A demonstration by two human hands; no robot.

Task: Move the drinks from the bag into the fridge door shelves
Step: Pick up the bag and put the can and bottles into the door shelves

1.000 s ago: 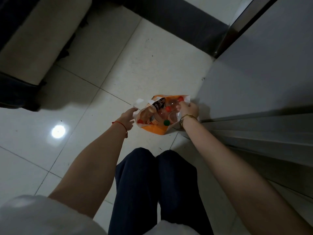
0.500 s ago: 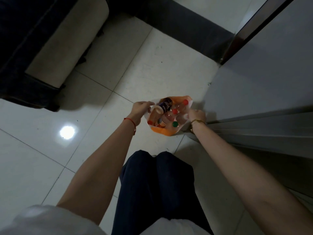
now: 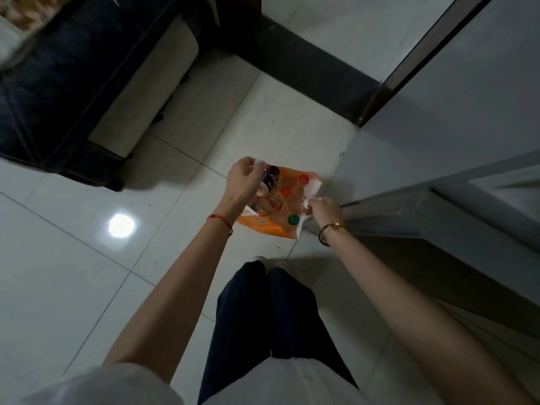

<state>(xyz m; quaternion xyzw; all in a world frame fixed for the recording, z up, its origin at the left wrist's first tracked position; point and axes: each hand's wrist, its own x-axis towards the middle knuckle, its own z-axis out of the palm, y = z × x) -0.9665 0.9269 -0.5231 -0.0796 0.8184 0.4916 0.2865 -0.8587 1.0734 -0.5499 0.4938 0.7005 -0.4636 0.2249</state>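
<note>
An orange plastic bag [image 3: 270, 229] stands on the white tiled floor in front of my feet, its mouth held open. Inside it I see several drinks: bottles with red caps [image 3: 303, 179], one with a green cap [image 3: 293, 219], and a purple can [image 3: 271, 176]. My left hand [image 3: 244, 179] pinches the bag's white left handle above the can. My right hand [image 3: 323, 210] grips the bag's white right handle. The grey fridge [image 3: 455, 118] rises at the right, its door closed.
A dark sofa with a beige front panel [image 3: 140, 92] fills the upper left. A dark wall base [image 3: 315, 74] runs behind the bag. My legs in dark trousers [image 3: 263, 317] stand just below the bag. A ceiling light glares off the floor tiles [image 3: 121, 225].
Both hands have lifted and pulled the bag's handles apart, so the mouth gapes wider. My view has risen and tilted, showing more of the sofa and the fridge.
</note>
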